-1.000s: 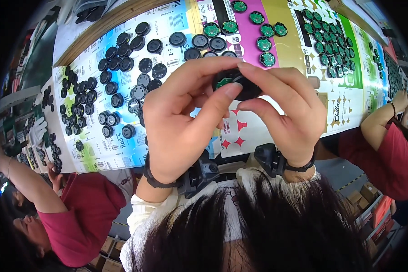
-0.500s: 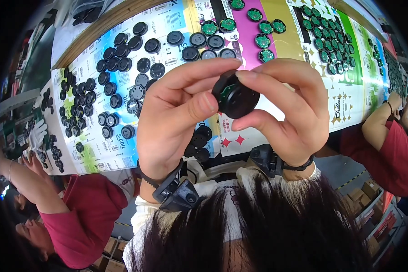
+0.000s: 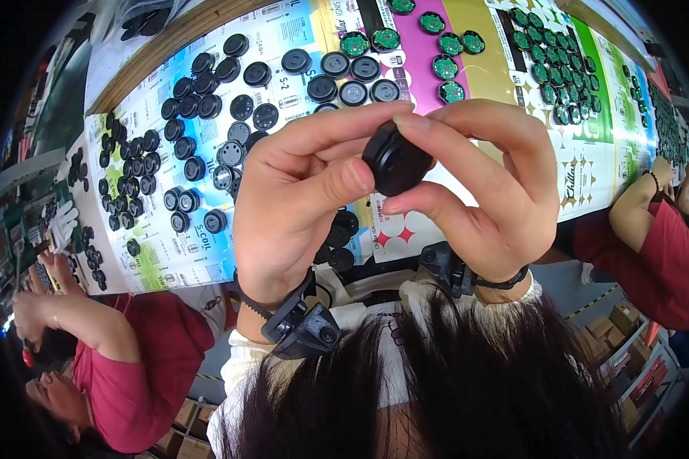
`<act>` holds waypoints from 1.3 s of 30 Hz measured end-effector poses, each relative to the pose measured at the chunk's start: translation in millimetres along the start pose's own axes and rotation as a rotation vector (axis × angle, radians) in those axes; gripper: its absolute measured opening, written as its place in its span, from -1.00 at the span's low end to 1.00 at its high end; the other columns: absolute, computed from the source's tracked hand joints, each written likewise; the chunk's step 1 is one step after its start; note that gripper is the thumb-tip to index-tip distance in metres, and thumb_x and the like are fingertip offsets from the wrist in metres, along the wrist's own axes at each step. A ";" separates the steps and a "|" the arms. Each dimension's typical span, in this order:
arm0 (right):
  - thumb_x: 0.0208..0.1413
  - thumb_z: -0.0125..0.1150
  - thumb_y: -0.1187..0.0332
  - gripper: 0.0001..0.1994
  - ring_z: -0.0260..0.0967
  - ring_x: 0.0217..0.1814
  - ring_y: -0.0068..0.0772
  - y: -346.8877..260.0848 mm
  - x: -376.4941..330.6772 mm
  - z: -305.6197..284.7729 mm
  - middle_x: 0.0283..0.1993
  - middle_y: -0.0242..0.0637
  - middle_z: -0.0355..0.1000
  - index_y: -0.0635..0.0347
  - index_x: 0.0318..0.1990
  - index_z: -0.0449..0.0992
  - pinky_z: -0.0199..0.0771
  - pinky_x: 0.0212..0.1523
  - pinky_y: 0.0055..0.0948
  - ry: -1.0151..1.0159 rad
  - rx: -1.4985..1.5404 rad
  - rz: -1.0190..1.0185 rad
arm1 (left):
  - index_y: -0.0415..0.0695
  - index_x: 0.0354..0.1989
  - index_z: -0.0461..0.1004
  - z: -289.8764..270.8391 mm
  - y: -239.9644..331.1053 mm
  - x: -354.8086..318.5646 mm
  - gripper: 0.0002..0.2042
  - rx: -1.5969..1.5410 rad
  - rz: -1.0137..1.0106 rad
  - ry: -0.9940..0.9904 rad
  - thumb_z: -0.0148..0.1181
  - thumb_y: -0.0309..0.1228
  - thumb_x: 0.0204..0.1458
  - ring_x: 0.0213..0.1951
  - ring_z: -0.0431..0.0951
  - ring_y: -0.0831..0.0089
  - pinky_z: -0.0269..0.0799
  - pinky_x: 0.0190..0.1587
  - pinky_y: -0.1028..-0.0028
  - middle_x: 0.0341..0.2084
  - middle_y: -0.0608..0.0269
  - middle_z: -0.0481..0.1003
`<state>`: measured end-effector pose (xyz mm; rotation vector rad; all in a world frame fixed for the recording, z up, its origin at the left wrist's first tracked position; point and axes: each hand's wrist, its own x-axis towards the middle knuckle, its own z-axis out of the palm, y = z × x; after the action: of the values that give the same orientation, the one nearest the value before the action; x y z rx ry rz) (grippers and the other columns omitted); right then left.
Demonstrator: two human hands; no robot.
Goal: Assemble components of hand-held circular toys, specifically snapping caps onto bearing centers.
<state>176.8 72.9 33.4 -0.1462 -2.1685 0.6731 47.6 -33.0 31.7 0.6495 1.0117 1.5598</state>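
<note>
we see one black puck (image 3: 396, 159) held up between both hands, over the printed sheets (image 3: 168, 264) on the table. it stands tilted on edge, its longer visible axis near upright, the flat face turned toward us and slightly right, the ridged rim toward the upper left. our left hand (image 3: 298, 187) holds it in a narrow pinch, thumb against the left rim, index finger arched over toward the top. our right hand (image 3: 494, 191) grips the upper edge with its fingertips; we cannot tell whether its thumb, just below, touches. both forearms rise from below, palms facing inward.
</note>
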 end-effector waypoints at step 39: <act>-0.32 0.21 0.37 -0.74 0.13 -0.22 -0.28 -18.3 -76.2 65.9 -0.35 -0.31 0.19 0.18 -0.42 0.32 0.15 -0.21 -0.42 -0.580 0.010 0.324 | -0.22 -0.19 0.37 -140.6 -2.3 115.0 -0.72 1.849 0.590 0.026 -0.11 -0.55 -0.13 -0.22 0.37 0.11 0.27 -0.15 0.34 -0.25 -0.01 0.38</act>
<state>178.0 5.1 -43.3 -0.3361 -2.7268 1.0052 -96.0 41.4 -51.0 2.2761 2.3016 0.5871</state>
